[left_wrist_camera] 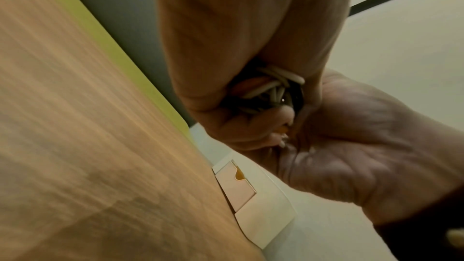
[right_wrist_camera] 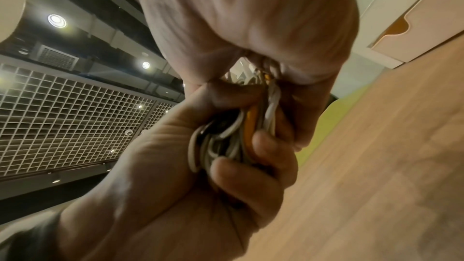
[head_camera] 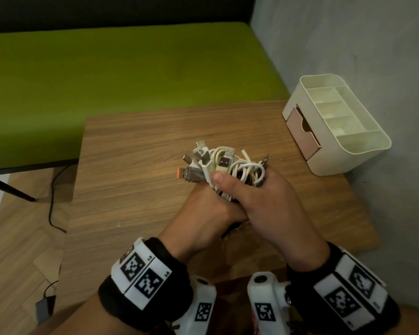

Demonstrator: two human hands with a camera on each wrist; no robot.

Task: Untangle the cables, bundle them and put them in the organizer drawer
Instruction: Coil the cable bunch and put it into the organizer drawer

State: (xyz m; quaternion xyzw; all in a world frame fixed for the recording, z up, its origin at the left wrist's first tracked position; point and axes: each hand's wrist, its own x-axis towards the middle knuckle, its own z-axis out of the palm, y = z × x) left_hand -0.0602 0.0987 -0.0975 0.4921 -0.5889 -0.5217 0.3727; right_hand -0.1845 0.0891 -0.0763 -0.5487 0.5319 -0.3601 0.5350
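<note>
I have the cables [head_camera: 224, 165] gathered into one bunch above the table [head_camera: 131, 165], and the step in hand, as I judge it, is tightening that bunch before it goes to the drawer [head_camera: 302, 132]. To do it well I should keep the loops squeezed evenly, tuck the plugs that fan out past my fingertips, and not let either grip slacken, or the coils will likely spring apart. The drawer sits ahead and to the right of my right hand [head_camera: 273, 204], well apart from it, in the organizer [head_camera: 363, 153]. It looks only slightly pulled out, so I'd expect to free one hand to open it.

My left hand [head_camera: 203, 213] is curled round the lower part of the bunch, pressed against the right. The right hand wraps the bunch from the other side, thumb laid across the top toward the left. The right wrist view shows fingers [right_wrist_camera: 241, 178] folded over white and orange strands. Both wrists angle inward, meeting at the bunch.
</note>
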